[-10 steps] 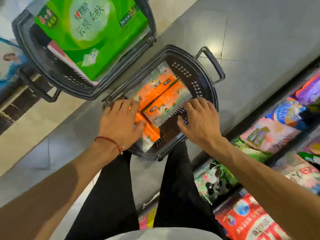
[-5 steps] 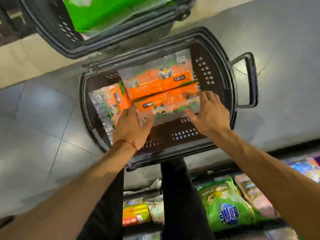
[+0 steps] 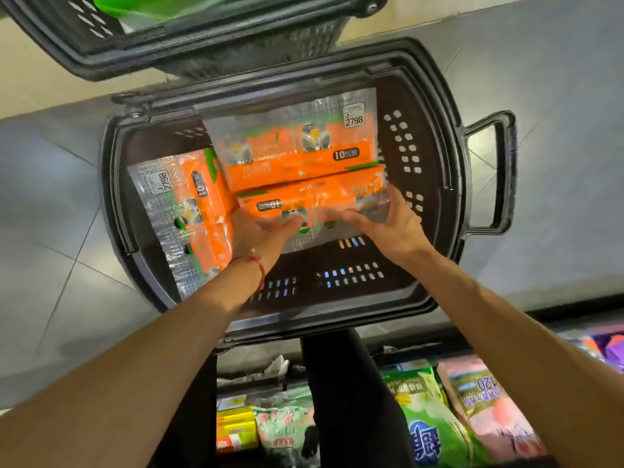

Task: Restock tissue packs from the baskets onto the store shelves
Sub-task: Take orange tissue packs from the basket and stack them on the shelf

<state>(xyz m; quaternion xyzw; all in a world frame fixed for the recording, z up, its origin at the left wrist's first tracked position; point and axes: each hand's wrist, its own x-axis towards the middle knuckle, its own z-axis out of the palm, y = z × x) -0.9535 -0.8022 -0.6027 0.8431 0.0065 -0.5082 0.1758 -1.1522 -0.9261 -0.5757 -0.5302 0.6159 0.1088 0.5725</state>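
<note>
A black plastic basket (image 3: 435, 211) sits on the floor in front of me with three orange tissue packs inside. My left hand (image 3: 260, 236) and my right hand (image 3: 388, 221) hold the nearest orange pack (image 3: 314, 197) from below at its two ends, fingers curled under it, and it sits slightly raised. A second orange pack (image 3: 297, 146) lies behind it. The third orange pack (image 3: 189, 211) stands on its side at the basket's left.
A second black basket (image 3: 209, 38) with a green pack (image 3: 141, 5) stands behind the first. Low store shelves with green tissue packs (image 3: 429, 417) and pink tissue packs (image 3: 489, 410) lie at the bottom right, beside my legs. Grey floor tiles surround the baskets.
Both hands moved from on top of the nearest orange pack to under its ends and lifted it a little. My view has come closer to the basket.
</note>
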